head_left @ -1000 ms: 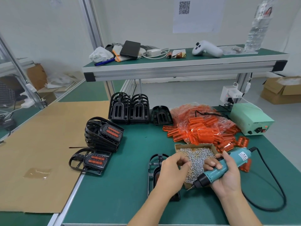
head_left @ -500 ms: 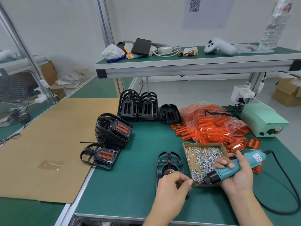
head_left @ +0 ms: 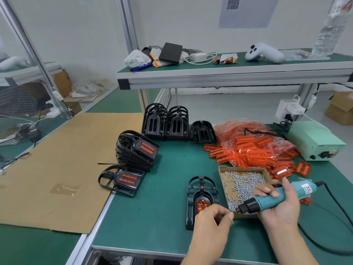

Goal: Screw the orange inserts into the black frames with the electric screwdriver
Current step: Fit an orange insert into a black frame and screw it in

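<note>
A black frame [head_left: 198,190] with an orange insert [head_left: 202,204] seated in it lies flat on the green mat near the front edge. My left hand [head_left: 212,224] hovers over its near end, thumb and forefinger pinching a small screw right at the driver's tip. My right hand [head_left: 278,205] grips the teal electric screwdriver [head_left: 267,199], which lies nearly level with its black nose pointing left. A shallow cardboard box of screws [head_left: 242,183] sits just behind the two hands.
A pile of loose orange inserts [head_left: 252,150] lies at the back right beside a pale green power unit [head_left: 315,142]. Assembled frames [head_left: 135,150] stack at left, bare frames [head_left: 166,123] stand behind. The screwdriver cable [head_left: 336,222] loops at right. Cardboard sheet [head_left: 57,165] covers the left.
My left hand has come away from the screw box toward me, and now holds its pinched fingers at the screwdriver's tip. The camera view has shifted left.
</note>
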{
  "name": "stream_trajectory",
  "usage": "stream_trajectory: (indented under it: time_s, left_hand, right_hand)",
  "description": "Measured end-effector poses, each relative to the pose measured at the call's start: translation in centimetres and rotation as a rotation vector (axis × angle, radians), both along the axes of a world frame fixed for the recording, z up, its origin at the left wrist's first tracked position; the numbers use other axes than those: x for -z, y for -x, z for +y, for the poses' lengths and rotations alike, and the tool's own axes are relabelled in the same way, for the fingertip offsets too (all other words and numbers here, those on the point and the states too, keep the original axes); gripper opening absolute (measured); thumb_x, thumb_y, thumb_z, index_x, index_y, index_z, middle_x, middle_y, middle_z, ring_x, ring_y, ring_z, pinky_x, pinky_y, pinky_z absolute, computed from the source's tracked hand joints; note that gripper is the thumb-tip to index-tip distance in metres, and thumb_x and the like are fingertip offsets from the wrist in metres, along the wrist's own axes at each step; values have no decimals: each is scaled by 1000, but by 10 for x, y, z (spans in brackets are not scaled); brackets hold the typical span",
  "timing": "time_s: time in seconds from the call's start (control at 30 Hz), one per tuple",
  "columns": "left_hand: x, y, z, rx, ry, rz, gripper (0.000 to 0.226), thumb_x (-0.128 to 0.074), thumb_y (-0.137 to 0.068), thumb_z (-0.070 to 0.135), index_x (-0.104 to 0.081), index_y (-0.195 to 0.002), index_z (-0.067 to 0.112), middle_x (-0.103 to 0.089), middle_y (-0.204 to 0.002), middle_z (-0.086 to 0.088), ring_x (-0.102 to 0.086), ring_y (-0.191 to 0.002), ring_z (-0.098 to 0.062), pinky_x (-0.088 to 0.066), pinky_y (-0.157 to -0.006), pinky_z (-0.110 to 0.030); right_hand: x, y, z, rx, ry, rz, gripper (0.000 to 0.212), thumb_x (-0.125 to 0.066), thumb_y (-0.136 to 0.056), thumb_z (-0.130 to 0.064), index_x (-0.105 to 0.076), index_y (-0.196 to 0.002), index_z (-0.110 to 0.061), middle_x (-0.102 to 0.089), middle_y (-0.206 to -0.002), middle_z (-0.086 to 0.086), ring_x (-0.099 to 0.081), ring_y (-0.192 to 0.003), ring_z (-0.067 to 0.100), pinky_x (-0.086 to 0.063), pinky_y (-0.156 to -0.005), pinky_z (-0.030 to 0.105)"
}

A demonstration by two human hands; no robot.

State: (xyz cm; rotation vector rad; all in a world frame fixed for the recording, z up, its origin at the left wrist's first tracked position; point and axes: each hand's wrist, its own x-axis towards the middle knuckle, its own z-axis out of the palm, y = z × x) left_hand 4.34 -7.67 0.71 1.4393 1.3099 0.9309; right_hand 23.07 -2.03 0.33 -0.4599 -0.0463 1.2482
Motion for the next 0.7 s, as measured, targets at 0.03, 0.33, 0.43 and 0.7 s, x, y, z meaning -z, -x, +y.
stream_trajectory:
  time_s: [0.03,0.33,0.43,0.7]
  left_hand:
    - [1,0,-1,-1,3,-5,11,-66,-94,38,-71,-85,38,-73,-78,12,-53,-58,-1,-44,-60,-15]
    - [7,-2,0,-170,-51,76,11,-64,-94,46,-66,-83,44,-67,-82,10,-62,-82,-12,-53,-79,-28]
    - [6,-3,0,-140,-59,43,9,-66,-93,43,-68,-85,44,-68,-79,8,-60,-74,-6,-51,-71,-23]
    - [8,-2,-2,-140,-28,-5,14,-68,-94,35,-70,-83,45,-72,-83,8,-61,-74,-4,-53,-74,-25]
  right_hand:
    - [0,1,0,3,3,4,22,-67,-93,-34,-59,-77,-21,-36,-58,-12,-45,-61,6,-40,-55,18]
    - [-4,3,-1,3,1,44,29,-59,-101,-36,-59,-76,-20,-35,-58,-11,-44,-60,6,-40,-55,17]
    - [-5,4,-2,8,7,56,27,-60,-100,-36,-58,-78,-20,-35,-59,-11,-44,-60,6,-40,-55,17]
    - [-8,8,-4,10,10,67,30,-59,-101,-36,-58,-76,-20,-35,-58,-11,-44,-60,6,-40,-54,17]
